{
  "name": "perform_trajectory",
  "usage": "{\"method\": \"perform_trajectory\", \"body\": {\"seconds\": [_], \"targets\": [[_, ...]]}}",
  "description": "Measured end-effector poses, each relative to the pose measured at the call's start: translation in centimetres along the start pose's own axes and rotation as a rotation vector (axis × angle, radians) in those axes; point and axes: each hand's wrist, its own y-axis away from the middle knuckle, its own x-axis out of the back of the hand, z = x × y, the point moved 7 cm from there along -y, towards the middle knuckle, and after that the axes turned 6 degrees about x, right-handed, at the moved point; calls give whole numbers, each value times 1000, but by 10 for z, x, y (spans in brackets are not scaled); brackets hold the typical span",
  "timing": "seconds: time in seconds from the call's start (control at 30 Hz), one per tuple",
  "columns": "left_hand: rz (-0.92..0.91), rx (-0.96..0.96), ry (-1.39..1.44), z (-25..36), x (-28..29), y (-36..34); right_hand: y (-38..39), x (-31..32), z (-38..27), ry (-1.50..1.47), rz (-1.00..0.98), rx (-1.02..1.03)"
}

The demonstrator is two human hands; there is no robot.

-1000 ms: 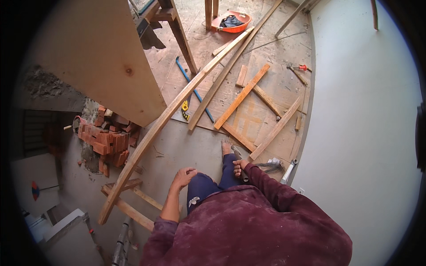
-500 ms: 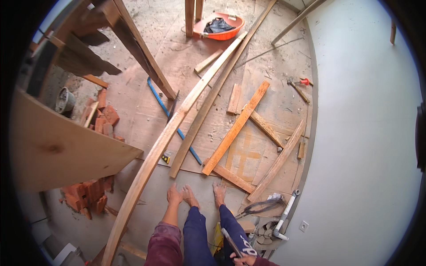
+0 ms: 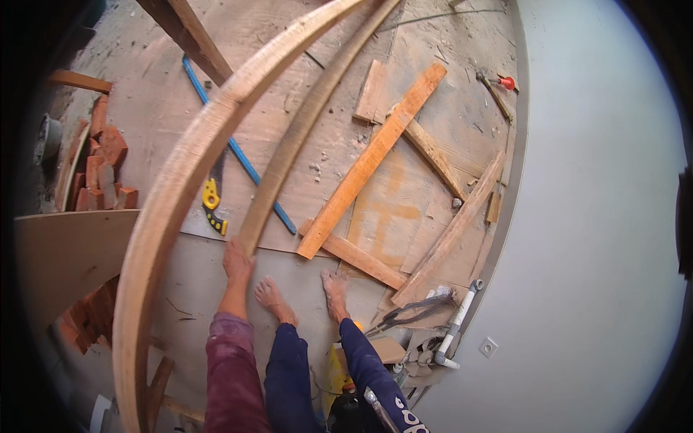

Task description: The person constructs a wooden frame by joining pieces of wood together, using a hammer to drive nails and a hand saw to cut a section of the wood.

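Note:
My left hand [image 3: 236, 261] is closed round the near end of a long brown wooden batten [image 3: 292, 155], which slants away to the top of the view. A longer, paler wooden batten [image 3: 170, 191] passes to the left of this hand and looks strongly bowed at the picture's rim. A handsaw [image 3: 212, 206] with a yellow and black handle lies just beyond my left hand. At the lower edge, a grey stick-like tool [image 3: 378, 408] shows against my right leg. My right hand is out of view, so whether it holds that tool is hidden.
Right of centre, an orange plank [image 3: 379, 155] lies across other wood pieces. A blue bar [image 3: 242, 159] crosses under the battens. Broken bricks [image 3: 101, 173] and a plywood sheet [image 3: 72, 252] are at left; a white pipe [image 3: 456, 325] lies by the wall [image 3: 599, 216].
My left hand has reached forward and left and taken hold of the brown batten's end. My right hand, earlier on the grey tool, has left the view. The view has shifted.

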Motion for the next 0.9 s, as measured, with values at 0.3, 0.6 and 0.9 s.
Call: {"method": "perform_trajectory", "body": {"seconds": [0.3, 0.6, 0.9], "targets": [[-775, -186, 523, 144, 271, 266, 55, 10, -56, 56, -134, 347], [-834, 66, 1069, 49, 591, 489, 150, -215, -303, -162, -487, 740], [-154, 527, 1016, -93, 613, 600, 162, -340, -309, -219, -539, 764]]}}
